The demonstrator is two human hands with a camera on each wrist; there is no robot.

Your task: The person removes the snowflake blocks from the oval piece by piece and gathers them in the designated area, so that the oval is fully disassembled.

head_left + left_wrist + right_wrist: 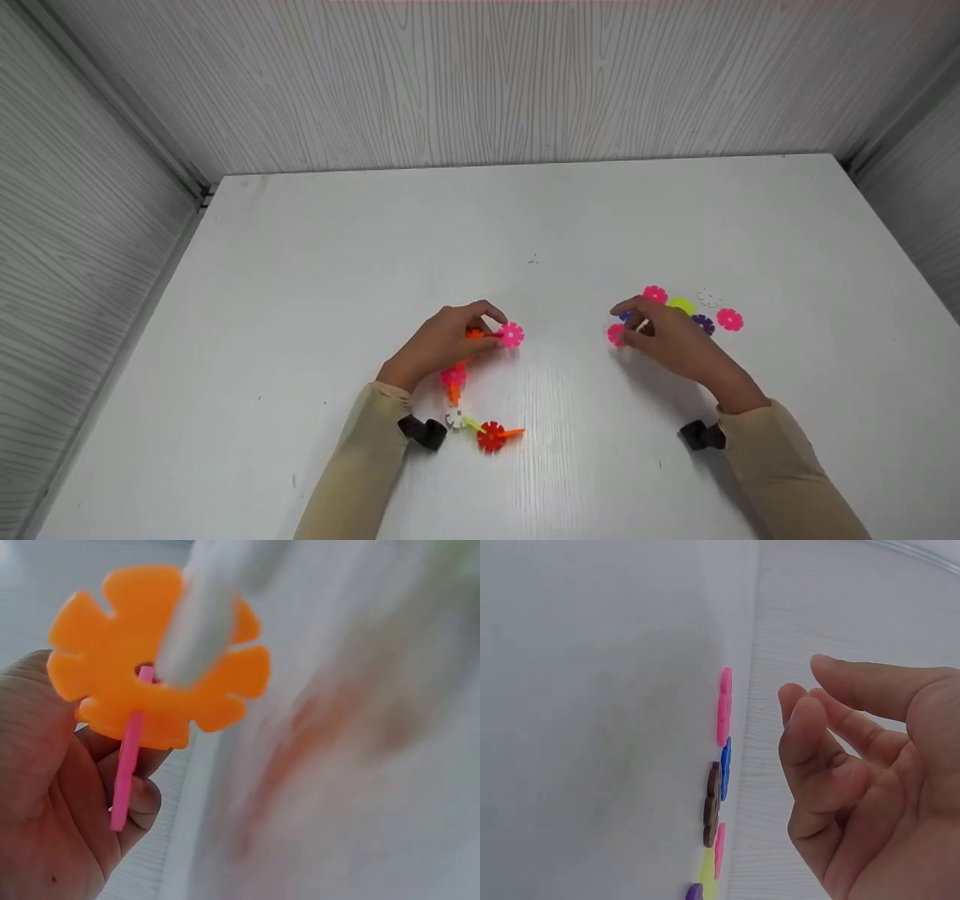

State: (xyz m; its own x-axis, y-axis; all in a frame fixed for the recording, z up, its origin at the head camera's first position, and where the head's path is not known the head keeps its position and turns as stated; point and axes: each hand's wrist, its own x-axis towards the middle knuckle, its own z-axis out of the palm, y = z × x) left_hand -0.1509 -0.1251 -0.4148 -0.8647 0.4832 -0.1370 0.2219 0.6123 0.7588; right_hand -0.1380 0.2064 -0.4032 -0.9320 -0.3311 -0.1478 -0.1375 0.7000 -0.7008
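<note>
Flower-disc chain (453,375) pinched near its far end by left grip (446,337), thumb and forefinger closed in beside a pink end disc (511,334). End disc just right of those fingertips, face toward head camera. Close up from left wrist: orange disc (150,622) interlocked with a pink edge-on disc (127,772); pale blur across part of the orange.

Remainder of chain trailing from left grip toward the person, then bending right: white disc (455,418), yellow-green disc (472,424), red disc (491,436), orange edge-on disc (513,433) at near end.

Right grip (675,341) spread, with a gap between thumb and forefinger, other fingers bent. Just beside its tips, loose pink disc (615,335) on white bench (375,240); cannot tell if touching. Blue disc (625,316) partly hidden behind forefinger. Beyond right grip: second loose pink disc (655,293), yellow disc (681,305). To its right: purple disc (703,324), loose white disc (709,298), third loose pink disc (730,319). Brown disc (712,804) beside the blue, visible from right wrist. Tan sleeves (352,457) behind both grips.
</note>
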